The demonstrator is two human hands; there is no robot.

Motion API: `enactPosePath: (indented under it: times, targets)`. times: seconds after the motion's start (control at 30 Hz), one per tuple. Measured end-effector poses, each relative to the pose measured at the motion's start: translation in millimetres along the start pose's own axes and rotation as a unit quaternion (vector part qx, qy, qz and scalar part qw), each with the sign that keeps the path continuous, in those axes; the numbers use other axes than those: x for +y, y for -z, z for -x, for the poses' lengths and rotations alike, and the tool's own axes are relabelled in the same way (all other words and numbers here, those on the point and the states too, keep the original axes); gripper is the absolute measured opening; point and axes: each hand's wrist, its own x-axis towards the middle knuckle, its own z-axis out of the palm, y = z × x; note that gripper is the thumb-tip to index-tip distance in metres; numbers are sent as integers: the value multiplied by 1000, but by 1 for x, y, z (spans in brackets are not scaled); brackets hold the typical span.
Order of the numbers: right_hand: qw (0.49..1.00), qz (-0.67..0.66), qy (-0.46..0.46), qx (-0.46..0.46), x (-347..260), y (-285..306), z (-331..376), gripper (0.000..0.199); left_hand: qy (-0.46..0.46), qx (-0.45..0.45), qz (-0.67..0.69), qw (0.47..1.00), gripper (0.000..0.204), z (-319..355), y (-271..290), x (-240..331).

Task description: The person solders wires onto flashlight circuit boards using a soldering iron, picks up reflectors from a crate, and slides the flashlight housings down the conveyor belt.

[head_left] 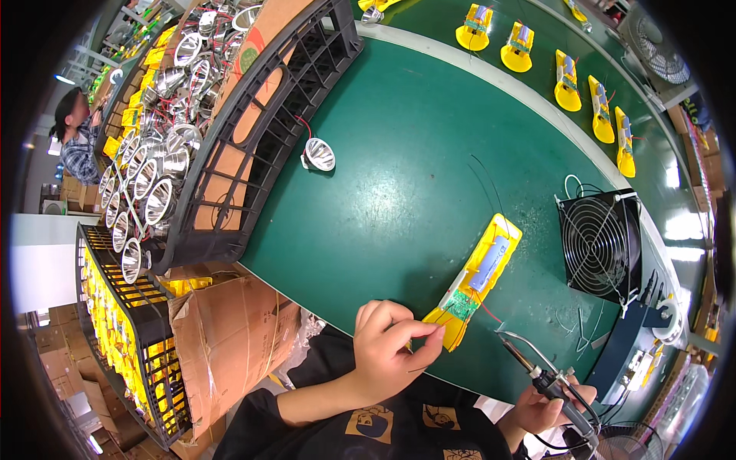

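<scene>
On the green bench lies a yellow plastic half-shell (502, 230), slanted away from me. A blue cylindrical battery (488, 264) and a small green circuit board (461, 304) sit in it, with thin black and red wires coming out. At its near end my left hand (395, 345) is closed in a pinch on a thin dark wire. My right hand (548, 406) is wrapped round the handle of a soldering iron (546, 383). The iron's tip and a thin curved metal tube beside it point at the red wire end, just right of the shell.
A black crate (222, 153) full of silver reflector cups borders the left side. One loose reflector (320, 155) lies on the bench (383, 107). A black fan (600, 245) and a dark blue box (629, 353) stand at right. Several yellow shells (567, 80) line the far strip.
</scene>
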Motion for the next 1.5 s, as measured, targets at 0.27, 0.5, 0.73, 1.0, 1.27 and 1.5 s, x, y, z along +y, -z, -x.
enactPosePath:
  times: [0.27,0.5,0.73,1.0,1.27,1.5]
  targets:
    - [998,6,-33,-49,10,-22,3,40,-54,16,-24,998,20,-2,-8,-3]
    - [996,47,-67,-27,12,-26,4,51,-55,6,-27,998,19,-1,-8,-5]
    - [995,65,-69,-39,14,-24,5,52,-58,4,-18,998,18,0,-9,-6]
    - [997,31,-42,-61,16,-27,2,45,-57,-1,-19,998,17,1,-9,-6]
    - [997,50,-24,-52,19,-29,1,45,-62,5,-15,998,18,0,-9,-7]
    - [994,77,-59,-42,13,-29,0,50,-60,1,-14,998,17,2,-9,-7]
